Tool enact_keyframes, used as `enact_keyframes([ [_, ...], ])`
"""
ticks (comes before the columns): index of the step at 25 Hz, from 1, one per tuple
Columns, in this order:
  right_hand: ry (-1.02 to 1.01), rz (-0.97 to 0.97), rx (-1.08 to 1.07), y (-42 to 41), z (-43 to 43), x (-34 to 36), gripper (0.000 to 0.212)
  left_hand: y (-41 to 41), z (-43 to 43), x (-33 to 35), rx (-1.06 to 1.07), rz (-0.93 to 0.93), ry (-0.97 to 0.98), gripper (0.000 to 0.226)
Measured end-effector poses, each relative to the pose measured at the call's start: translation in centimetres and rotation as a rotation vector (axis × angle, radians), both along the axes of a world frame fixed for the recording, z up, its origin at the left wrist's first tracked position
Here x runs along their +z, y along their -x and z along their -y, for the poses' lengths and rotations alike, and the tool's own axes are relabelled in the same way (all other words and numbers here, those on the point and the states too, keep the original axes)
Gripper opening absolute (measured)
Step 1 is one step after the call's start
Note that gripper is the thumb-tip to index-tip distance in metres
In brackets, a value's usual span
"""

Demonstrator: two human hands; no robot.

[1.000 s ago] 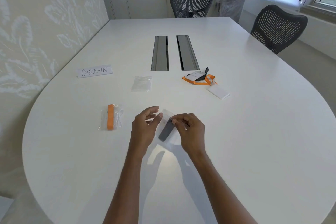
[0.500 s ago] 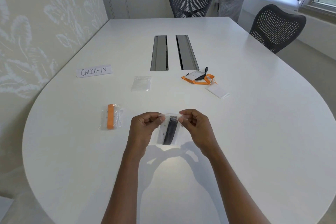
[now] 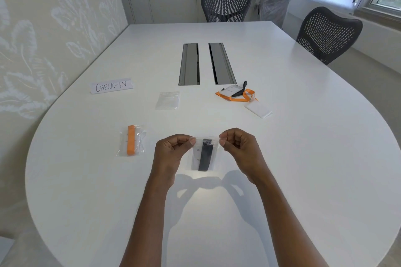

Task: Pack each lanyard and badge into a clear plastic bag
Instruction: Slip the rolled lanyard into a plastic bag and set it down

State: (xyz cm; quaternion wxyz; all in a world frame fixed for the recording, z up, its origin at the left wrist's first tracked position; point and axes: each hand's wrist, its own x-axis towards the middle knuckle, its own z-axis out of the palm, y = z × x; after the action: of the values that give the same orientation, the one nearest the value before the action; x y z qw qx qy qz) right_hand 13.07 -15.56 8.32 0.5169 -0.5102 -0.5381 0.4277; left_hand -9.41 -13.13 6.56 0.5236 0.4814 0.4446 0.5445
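Observation:
A clear plastic bag [image 3: 204, 156] with a folded black lanyard and a white badge inside hangs upright above the table. My left hand [image 3: 171, 151] pinches its top left corner and my right hand [image 3: 238, 147] pinches its top right corner. To the left lies a packed bag with an orange lanyard [image 3: 131, 140]. A stack of empty clear bags [image 3: 167, 100] lies further back. At the back right an orange lanyard [image 3: 236, 96] lies loose with a badge [image 3: 229, 90] and a black lanyard end, and a white badge [image 3: 258, 109] lies beside them.
A paper sign reading CHECK-IN [image 3: 111, 86] lies at the left of the white table [image 3: 303, 158]. Two grey cable hatches [image 3: 206, 63] sit in the middle. Two mesh chairs [image 3: 327, 32] stand at the far side and right. A wall runs along the left.
The bag turned from tilted on the table to upright, lifted between both hands. My hands moved apart to the bag's top corners.

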Motion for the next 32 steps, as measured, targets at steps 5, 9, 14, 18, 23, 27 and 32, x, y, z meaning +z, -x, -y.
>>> enact_keyframes([
  [5,-0.046,0.176,-0.09,0.6,0.1,-0.2,0.017,0.5,0.2,-0.2,-0.076,-0.138,0.07,0.006],
  [9,-0.187,0.32,-0.056,1.3,0.3,0.5,0.026,0.6,0.3,0.8,-0.124,-0.54,-0.079,0.042],
  [14,-0.275,0.416,0.041,1.8,-0.1,1.6,0.024,-1.1,0.2,2.0,-0.105,-0.584,-0.201,0.014],
  [18,-0.252,0.357,-0.013,1.8,0.0,1.3,0.02,-1.4,-0.1,2.1,-0.066,-0.569,-0.232,0.023],
  [23,-0.035,0.494,0.235,0.4,-0.9,0.4,0.049,-0.7,-0.7,2.1,-0.078,-0.552,-0.215,0.013],
  [27,0.088,0.505,0.265,2.9,-1.5,-1.5,0.022,0.7,-1.1,1.7,-0.095,-0.516,-0.169,0.011],
  [32,0.181,0.341,0.075,7.1,-3.6,-3.3,0.023,4.6,-1.7,-1.4,0.3,-0.649,-0.101,0.023],
])
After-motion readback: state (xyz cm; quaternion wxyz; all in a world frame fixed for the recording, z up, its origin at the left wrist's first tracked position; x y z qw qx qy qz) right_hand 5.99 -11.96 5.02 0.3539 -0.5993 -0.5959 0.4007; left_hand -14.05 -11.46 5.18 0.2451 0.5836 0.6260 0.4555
